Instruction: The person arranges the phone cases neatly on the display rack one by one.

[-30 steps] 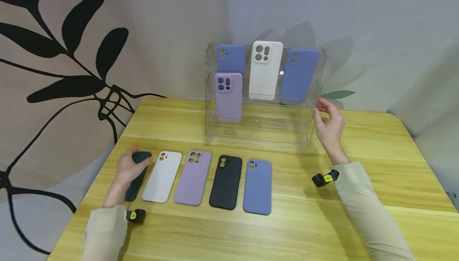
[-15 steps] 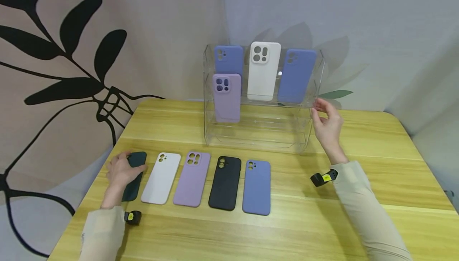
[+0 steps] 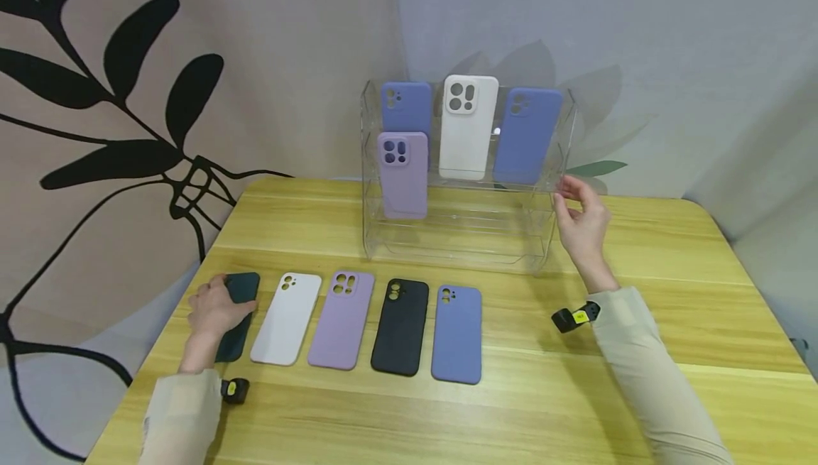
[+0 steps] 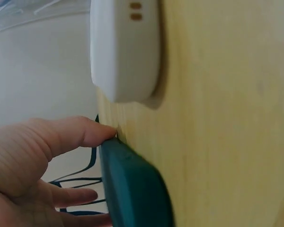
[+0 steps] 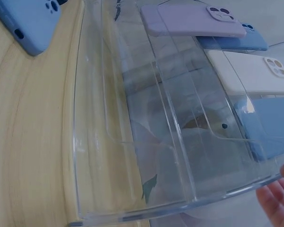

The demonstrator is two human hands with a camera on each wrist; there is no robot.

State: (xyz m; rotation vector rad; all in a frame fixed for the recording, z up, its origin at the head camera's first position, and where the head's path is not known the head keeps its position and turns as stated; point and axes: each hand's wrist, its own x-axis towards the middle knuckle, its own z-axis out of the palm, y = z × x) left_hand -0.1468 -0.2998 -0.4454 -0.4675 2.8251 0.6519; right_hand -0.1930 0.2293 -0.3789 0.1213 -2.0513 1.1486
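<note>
1. Thumb and fingers of the left hand (image 3: 212, 310), spread wide, hold the green case (image 3: 235, 335).
2. A white case (image 3: 286, 321) is just right of that grip.
3. Farther right, the right hand (image 3: 584, 223) pinches the clear stand (image 3: 476, 239), fingertips nearly together.

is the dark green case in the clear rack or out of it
Out: the dark green case lies on the table, left of a white case, and the clear rack stands apart, farther back.

The row of phone cases (image 3: 341, 323) runs dark teal, plain white, lilac, black and periwinkle blue. Yellow wood grain stripes the tabletop (image 3: 358, 422); black leaves (image 3: 142, 35) pattern the wall (image 3: 307, 60)
</note>
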